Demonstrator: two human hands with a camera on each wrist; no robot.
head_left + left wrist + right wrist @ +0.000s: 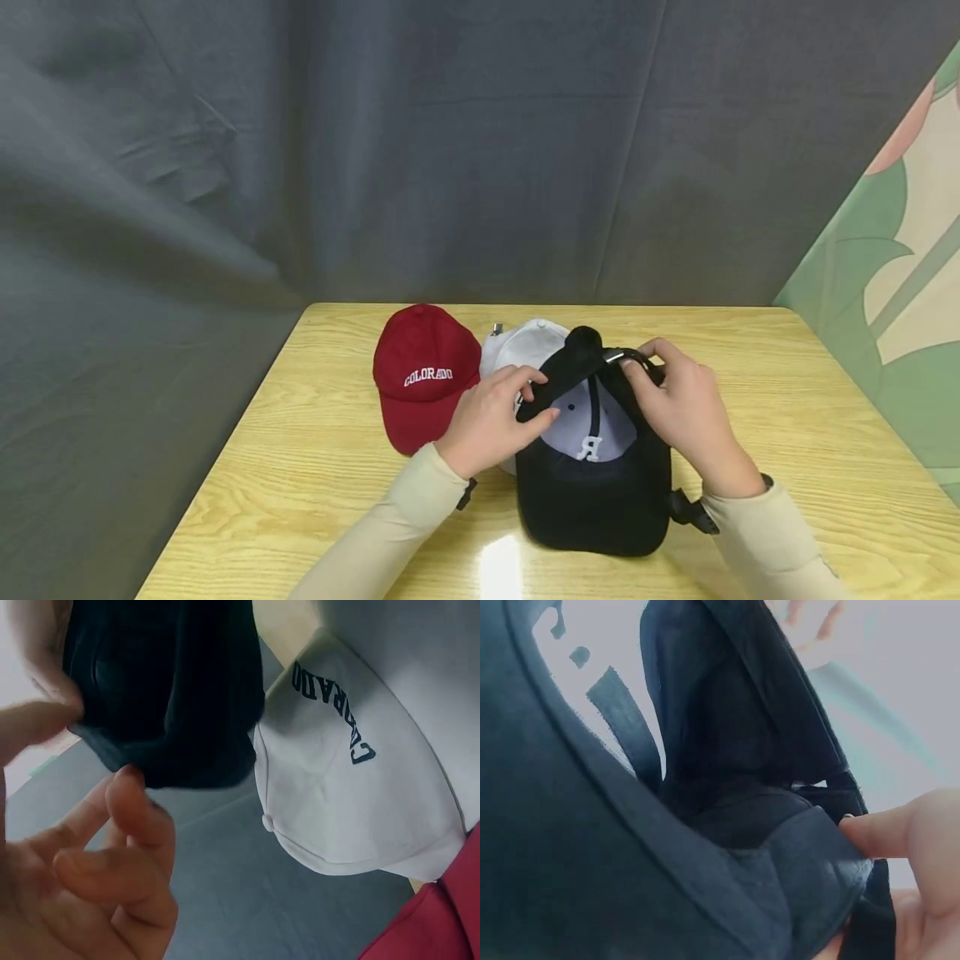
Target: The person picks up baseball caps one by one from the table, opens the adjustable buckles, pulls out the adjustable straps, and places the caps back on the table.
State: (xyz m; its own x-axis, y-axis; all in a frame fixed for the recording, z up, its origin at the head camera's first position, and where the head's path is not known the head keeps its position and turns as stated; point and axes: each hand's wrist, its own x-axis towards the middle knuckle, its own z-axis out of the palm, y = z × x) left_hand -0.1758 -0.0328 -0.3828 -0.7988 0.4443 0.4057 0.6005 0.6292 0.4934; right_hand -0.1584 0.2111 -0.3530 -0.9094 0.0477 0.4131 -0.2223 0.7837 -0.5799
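Head view, right hand [686,408] pinching black cap [592,517], left hand [487,421] loose, red cap [423,350] reading COLORADO

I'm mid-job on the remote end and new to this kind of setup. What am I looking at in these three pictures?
There is no robot here: these are a person's two bare hands at work. The wide picture comes from a camera worn on the head, looking forward and down; the two closer ones come from a camera on each wrist, looking at that hand's work.

On the wooden table sit a red cap lettered COLORADO and, beside it, a white cap partly hidden by the black cap in the wide view. The right hand pinches the black cap's back strap near a metal buckle. The left hand is at the cap's other side, thumb and fingers apart; whether it grips the edge, I cannot tell.
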